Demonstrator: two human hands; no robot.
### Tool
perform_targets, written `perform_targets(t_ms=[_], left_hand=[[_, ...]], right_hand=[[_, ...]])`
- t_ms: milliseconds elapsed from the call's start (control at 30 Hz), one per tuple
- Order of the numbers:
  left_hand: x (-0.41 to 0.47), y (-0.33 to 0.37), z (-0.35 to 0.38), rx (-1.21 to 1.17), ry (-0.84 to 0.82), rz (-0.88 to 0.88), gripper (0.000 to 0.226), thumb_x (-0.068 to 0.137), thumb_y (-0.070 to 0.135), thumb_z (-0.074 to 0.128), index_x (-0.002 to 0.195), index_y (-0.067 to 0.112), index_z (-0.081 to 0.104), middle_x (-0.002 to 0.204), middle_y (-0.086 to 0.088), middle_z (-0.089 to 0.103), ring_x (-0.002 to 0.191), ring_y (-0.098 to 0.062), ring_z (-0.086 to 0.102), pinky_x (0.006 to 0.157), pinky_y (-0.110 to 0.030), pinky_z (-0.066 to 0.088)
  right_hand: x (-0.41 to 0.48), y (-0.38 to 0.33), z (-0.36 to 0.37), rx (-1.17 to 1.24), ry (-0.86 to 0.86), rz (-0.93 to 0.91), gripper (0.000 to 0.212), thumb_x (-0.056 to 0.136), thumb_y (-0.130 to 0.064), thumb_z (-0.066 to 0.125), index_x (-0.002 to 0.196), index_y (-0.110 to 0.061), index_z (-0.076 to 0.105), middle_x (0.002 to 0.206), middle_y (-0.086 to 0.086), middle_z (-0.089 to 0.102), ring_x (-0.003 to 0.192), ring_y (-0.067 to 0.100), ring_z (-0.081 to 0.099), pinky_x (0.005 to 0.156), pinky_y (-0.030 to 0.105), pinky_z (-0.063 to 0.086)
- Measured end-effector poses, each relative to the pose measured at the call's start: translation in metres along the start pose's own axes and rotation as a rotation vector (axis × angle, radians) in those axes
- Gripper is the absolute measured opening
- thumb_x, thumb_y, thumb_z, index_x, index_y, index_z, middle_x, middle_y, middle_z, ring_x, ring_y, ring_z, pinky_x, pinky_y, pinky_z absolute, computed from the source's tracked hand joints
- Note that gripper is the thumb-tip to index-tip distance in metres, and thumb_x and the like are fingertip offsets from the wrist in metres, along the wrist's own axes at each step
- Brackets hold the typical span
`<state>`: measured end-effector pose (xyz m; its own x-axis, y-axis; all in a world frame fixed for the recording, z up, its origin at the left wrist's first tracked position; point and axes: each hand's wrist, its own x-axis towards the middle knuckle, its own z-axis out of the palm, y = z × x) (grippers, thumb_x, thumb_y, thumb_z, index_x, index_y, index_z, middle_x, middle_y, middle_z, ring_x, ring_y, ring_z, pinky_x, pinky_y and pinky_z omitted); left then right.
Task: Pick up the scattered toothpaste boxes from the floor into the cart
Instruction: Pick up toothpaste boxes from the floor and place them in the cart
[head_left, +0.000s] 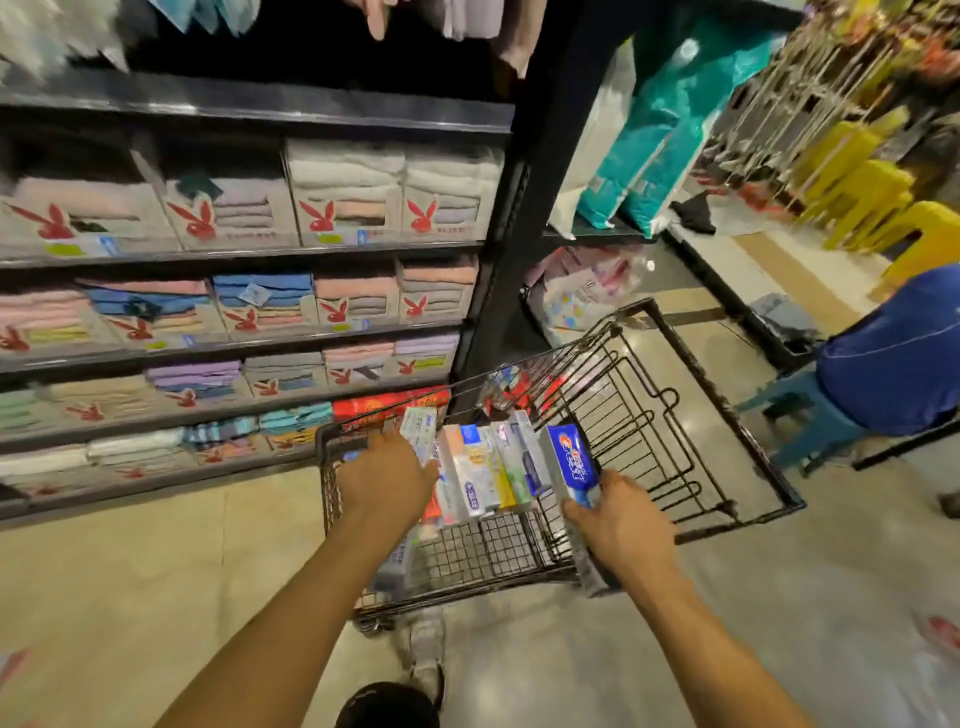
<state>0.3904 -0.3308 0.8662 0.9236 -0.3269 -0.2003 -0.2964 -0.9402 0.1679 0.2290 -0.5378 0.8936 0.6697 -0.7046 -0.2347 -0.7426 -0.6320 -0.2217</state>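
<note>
Judging from how things lie, we are well into the job: a row of toothpaste boxes (483, 470) already stands on end in the near part of the cart (727, 415), packed side by side against the near wall. More boxes, red and white ones, lie blurred at the far corner of the basket (511, 387), and the wide right-hand part of it holds nothing we can see.

Our left hand (387, 480) rests on the left end of the row, its fingers (423, 475) curled against a pale box (422, 428) that sticks up above the others; we read it as pressing or steadying that box, though how the fingers close on the hidden side we cannot tell. Our right hand (621, 522) has its fingers clamped on a blue box (571, 460), which stands upright at the right end of the row, inside the cart, apparently being slotted in.

On the floor (156, 597) around us we make out no toothpaste boxes, apart from a blurred reddish shape (943, 636) at the right edge that we cannot identify. So what remains looks small: let go of the blue box, then check the floor outside our view.

Towels (343, 192) fill the shelves on the left, and a person in blue (898, 353) sits nearby.
</note>
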Motion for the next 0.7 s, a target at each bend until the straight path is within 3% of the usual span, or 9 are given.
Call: perform_targets(t_ms=[133, 400, 500, 567, 633, 700], left_hand=[[0.061, 0.027, 0.039, -0.019, -0.079, -0.053, 0.062, 0.095, 0.061, 0.044, 0.128, 0.009, 0.049, 0.126, -0.011, 0.056, 0.107, -0.028, 0.062, 0.072, -0.037, 0.044], [0.157, 0.054, 0.156, -0.107, -0.243, -0.247, 0.055, 0.088, 0.052, 0.059, 0.12, 0.008, 0.051, 0.106, -0.007, 0.066, 0.093, -0.03, 0.067, 0.067, -0.033, 0.044], [0.182, 0.062, 0.209, -0.138, -0.261, -0.302, 0.04, 0.089, 0.053, 0.06, 0.1, 0.018, 0.044, 0.102, -0.007, 0.067, 0.092, -0.031, 0.068, 0.063, -0.03, 0.038], [0.199, 0.063, 0.25, -0.193, -0.254, -0.355, 0.047, 0.085, 0.057, 0.062, 0.09, 0.014, 0.044, 0.098, -0.006, 0.068, 0.087, -0.03, 0.068, 0.063, -0.029, 0.045], [0.213, 0.065, 0.286, -0.218, -0.249, -0.4, 0.053, 0.082, 0.062, 0.062, 0.1, 0.012, 0.054, 0.099, -0.006, 0.069, 0.086, -0.031, 0.069, 0.067, -0.033, 0.052], [0.226, 0.07, 0.313, -0.219, -0.229, -0.423, 0.06, 0.084, 0.06, 0.064, 0.112, 0.009, 0.053, 0.106, -0.011, 0.066, 0.092, -0.035, 0.068, 0.067, -0.035, 0.046]], right_hand=[[0.067, 0.012, 0.024, -0.03, -0.039, -0.026, 0.051, 0.087, -0.062, 0.064, 0.115, -0.02, 0.057, 0.11, 0.002, 0.064, 0.094, 0.021, 0.066, 0.075, 0.035, 0.056], [0.197, 0.028, 0.132, 0.004, -0.117, 0.033, 0.052, 0.088, -0.061, 0.065, 0.122, -0.023, 0.058, 0.117, 0.004, 0.063, 0.103, 0.027, 0.066, 0.072, 0.031, 0.04], [0.241, 0.035, 0.187, 0.014, -0.159, 0.072, 0.053, 0.088, -0.061, 0.065, 0.123, -0.022, 0.056, 0.119, 0.004, 0.06, 0.105, 0.029, 0.063, 0.072, 0.033, 0.039], [0.266, 0.04, 0.224, 0.019, -0.166, 0.086, 0.05, 0.088, -0.059, 0.066, 0.118, -0.021, 0.055, 0.116, 0.005, 0.059, 0.104, 0.031, 0.064, 0.075, 0.038, 0.048], [0.289, 0.044, 0.257, 0.027, -0.166, 0.094, 0.048, 0.087, -0.056, 0.068, 0.114, -0.02, 0.053, 0.115, 0.005, 0.058, 0.103, 0.033, 0.064, 0.078, 0.043, 0.051], [0.311, 0.048, 0.285, 0.022, -0.149, 0.091, 0.047, 0.087, -0.055, 0.067, 0.114, -0.02, 0.052, 0.116, 0.006, 0.058, 0.102, 0.034, 0.063, 0.077, 0.043, 0.049]])
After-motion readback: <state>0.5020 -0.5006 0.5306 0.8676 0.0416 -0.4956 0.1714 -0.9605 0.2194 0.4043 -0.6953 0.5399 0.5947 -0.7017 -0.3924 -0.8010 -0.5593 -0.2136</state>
